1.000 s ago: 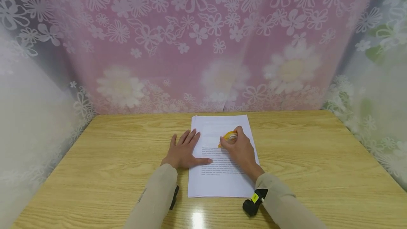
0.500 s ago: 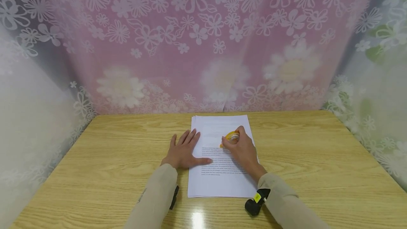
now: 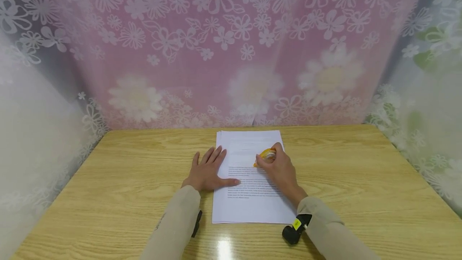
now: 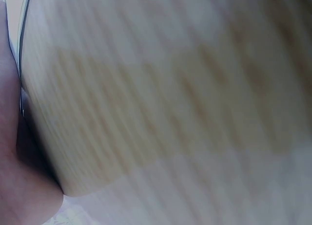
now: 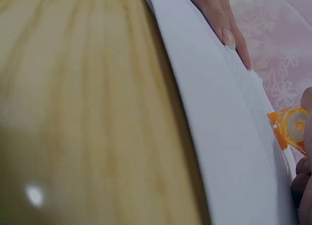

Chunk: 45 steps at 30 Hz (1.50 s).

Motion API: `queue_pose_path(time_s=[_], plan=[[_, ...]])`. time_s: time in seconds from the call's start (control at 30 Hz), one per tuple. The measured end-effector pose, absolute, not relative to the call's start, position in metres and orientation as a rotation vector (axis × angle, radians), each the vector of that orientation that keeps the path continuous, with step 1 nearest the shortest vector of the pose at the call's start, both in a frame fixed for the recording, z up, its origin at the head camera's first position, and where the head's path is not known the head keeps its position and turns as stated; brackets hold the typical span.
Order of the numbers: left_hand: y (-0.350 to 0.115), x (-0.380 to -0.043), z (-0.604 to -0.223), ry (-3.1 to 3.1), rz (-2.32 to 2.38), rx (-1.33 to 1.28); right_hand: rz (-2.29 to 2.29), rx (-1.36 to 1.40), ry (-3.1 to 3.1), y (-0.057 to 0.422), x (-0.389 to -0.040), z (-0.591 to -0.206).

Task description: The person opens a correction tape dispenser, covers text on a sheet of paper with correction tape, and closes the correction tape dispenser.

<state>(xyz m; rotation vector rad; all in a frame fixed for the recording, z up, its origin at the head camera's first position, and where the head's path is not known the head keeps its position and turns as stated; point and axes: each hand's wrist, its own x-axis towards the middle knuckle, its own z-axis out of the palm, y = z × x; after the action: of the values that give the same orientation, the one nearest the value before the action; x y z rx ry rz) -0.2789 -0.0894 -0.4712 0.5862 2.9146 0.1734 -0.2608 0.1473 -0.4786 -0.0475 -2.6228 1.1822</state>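
Observation:
A stack of white printed paper point(image 3: 252, 211) lies on the wooden table. The left hand point(image 3: 207, 174) rests flat across its left edge, fingers spread and thumb on the text. Between thumb and fingers, the right hand point(image 3: 283, 172) pinches an orange, see-through correction tape point(image 3: 266, 156). Its tip is right at the top line of the upper text block. In the right wrist view, the round reel of the correction tape point(image 5: 294, 123) shows, its tip down at the sheet. Only a side of the left hand point(image 4: 14, 152) appears in the left wrist view.
The wood-grain table point(image 3: 144, 155) extends to both sides of the paper. Behind it hangs a pink flowered curtain point(image 3: 202, 75), with pale flowered sheets at the left and right. A black wrist camera point(image 3: 292, 234) sits by the right sleeve, close to the paper's lower right corner.
The right hand has slid a little to the right with the correction tape, along the top of the text. The left hand has kept its place on the paper.

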Motion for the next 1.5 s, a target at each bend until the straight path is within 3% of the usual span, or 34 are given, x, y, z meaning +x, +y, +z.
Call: queue_pose_path(time_s=[1.5], plan=[[-0.088, -0.276, -0.469, 2.926, 0.212, 0.584, 1.206, -0.094, -2.678, 0.178, -0.256, -0.474]])
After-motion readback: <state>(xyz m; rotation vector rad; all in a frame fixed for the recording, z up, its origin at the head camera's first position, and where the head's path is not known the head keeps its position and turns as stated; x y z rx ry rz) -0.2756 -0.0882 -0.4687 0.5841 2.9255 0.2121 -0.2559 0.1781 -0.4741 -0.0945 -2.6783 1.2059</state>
